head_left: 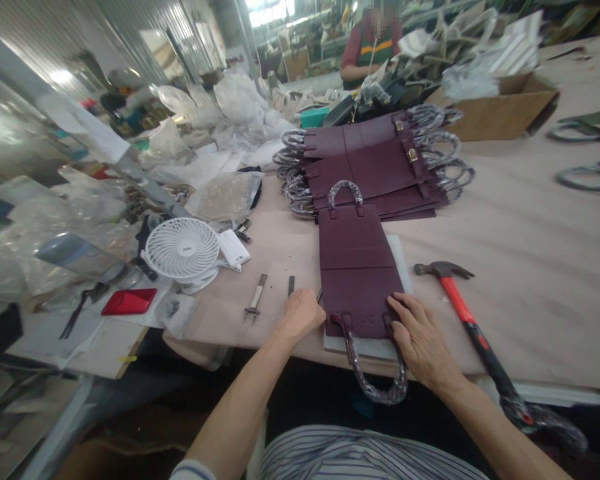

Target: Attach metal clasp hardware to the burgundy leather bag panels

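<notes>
A dark purple leather bag panel [359, 283] lies lengthwise before me, with a plastic-wrapped handle at each end. Its near handle [380, 398] hangs past the table edge. Under the panel, a pale slab [365, 347] shows along the right and near sides. My left hand [301, 313] is closed by the panel's lower left edge; a small dark tip shows beside its fingers, but what it holds is hidden. With fingertips and thumb at the lower right corner, my right hand [420, 337] holds the panel beside the handle's base. A claw hammer [463, 310] rests to the right.
Behind the panel is a stack of purple bag panels [375, 160]. Left are a pronged metal tool [255, 298], a dark metal bar [291, 285], a white fan [184, 250] and a red pouch [129, 301]. A cardboard box [505, 110] and a person [373, 47] are farther back.
</notes>
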A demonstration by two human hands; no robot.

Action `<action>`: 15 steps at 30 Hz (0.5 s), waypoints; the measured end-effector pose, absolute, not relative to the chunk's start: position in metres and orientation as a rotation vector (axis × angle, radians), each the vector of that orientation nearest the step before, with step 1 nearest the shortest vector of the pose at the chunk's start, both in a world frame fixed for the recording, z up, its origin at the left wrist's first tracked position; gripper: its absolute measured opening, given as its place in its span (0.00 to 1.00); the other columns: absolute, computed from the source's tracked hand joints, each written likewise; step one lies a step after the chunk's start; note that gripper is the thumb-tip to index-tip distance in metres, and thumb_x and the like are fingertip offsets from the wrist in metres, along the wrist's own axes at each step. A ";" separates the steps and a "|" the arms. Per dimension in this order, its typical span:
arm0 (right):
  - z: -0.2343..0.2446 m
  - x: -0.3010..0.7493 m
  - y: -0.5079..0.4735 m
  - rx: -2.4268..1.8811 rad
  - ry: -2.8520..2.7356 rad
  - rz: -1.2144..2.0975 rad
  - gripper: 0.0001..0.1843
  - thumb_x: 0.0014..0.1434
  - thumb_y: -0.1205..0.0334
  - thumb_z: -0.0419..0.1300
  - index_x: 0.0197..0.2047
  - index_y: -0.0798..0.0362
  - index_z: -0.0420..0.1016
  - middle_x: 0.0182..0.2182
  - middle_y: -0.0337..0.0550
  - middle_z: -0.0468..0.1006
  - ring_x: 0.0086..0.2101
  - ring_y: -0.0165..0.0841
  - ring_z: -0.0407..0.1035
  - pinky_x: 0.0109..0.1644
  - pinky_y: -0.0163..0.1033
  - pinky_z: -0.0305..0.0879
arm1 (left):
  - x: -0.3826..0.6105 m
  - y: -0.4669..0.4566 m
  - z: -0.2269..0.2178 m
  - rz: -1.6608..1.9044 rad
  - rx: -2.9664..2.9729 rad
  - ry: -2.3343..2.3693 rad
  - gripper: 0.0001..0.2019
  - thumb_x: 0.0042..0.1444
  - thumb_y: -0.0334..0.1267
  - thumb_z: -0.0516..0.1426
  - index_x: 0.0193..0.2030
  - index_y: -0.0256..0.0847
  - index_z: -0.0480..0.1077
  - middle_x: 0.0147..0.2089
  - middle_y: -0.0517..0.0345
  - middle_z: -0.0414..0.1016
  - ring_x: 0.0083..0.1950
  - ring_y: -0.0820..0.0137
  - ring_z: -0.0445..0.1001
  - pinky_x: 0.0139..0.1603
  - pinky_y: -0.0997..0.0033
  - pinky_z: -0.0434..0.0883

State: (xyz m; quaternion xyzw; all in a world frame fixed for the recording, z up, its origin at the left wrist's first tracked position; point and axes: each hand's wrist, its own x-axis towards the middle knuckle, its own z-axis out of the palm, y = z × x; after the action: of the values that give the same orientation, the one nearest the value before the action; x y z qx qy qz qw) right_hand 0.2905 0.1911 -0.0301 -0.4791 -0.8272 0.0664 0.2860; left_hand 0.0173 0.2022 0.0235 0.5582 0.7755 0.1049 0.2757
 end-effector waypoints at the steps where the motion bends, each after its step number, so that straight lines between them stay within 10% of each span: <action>1: -0.030 0.291 0.191 -1.287 -2.212 0.180 0.25 0.71 0.57 0.43 0.61 0.59 0.69 0.60 0.56 0.68 0.61 0.47 0.60 0.64 0.58 0.62 | 0.013 0.202 0.024 0.384 1.404 2.053 0.02 0.47 0.32 0.62 0.27 0.36 0.73 0.35 0.37 0.81 0.43 0.51 0.81 0.42 0.62 0.74; 6: -0.031 0.291 0.188 -1.303 -2.203 0.202 0.24 0.71 0.57 0.44 0.62 0.59 0.69 0.61 0.55 0.67 0.62 0.46 0.58 0.67 0.57 0.59 | 0.020 0.193 0.030 0.877 1.032 1.688 0.09 0.52 0.37 0.60 0.40 0.38 0.70 0.27 0.59 0.76 0.27 0.68 0.78 0.31 0.72 0.74; 15: -0.028 0.289 0.185 -1.347 -2.182 0.246 0.24 0.70 0.58 0.45 0.62 0.59 0.69 0.61 0.56 0.67 0.62 0.46 0.58 0.67 0.57 0.59 | 0.096 0.188 0.014 1.179 1.321 1.347 0.03 0.57 0.34 0.58 0.33 0.39 0.72 0.31 0.58 0.77 0.34 0.72 0.76 0.40 0.73 0.73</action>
State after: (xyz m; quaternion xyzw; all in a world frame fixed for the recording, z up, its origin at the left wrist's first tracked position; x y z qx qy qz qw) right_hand 0.2893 0.1851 -0.0279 -0.5021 -0.8134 0.0919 0.2789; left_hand 0.0957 0.1875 0.0144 0.5324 0.5430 0.4752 0.4425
